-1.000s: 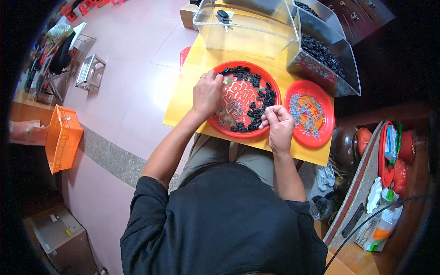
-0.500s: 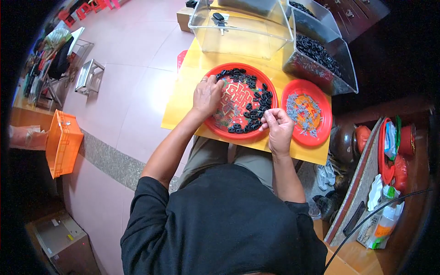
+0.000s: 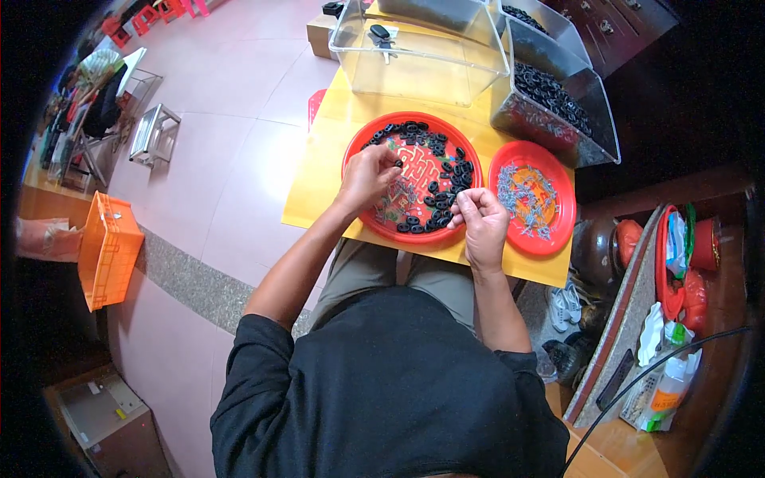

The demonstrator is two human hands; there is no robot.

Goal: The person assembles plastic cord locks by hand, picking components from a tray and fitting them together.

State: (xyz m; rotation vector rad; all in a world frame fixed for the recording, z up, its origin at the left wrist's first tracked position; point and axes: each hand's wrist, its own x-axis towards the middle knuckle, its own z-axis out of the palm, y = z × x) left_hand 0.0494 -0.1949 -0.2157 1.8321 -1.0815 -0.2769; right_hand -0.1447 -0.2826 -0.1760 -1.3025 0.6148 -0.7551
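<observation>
At the far left edge, an orange crate (image 3: pixel 109 248) sits on the pink floor, its far side partly lost in the dark rim of the view; beside it a bit of a person's arm shows and nothing more. Farther off, a small metal stool (image 3: pixel 154 131) stands on the floor, too small to read in detail.

On the yellow table (image 3: pixel 319 179), the left hand (image 3: pixel 368 177) rests over the left part of the large red tray (image 3: pixel 362 151). Its fingers are curled together with the tips down among the black rings (image 3: pixel 441 191) scattered across the tray; whether they pinch one cannot be told, since the back of the hand hides the tips. The tray's printed pattern is half covered by rings and hand.

Just right of it, the right hand (image 3: pixel 478 219) sits at the near right rim of the large tray. Thumb and forefinger are drawn close together as if on something tiny, but the piece itself is too small to make out.

To the right, touching distance from that hand, the small red tray (image 3: pixel 558 231) holds a heap of fine silvery metal bits (image 3: pixel 522 191), their shape unclear.

Beyond the trays stand a clear plastic bin (image 3: pixel 414 60) and, further right, a second bin of black rings (image 3: pixel 550 95), its top cut by the picture's edge.
</observation>
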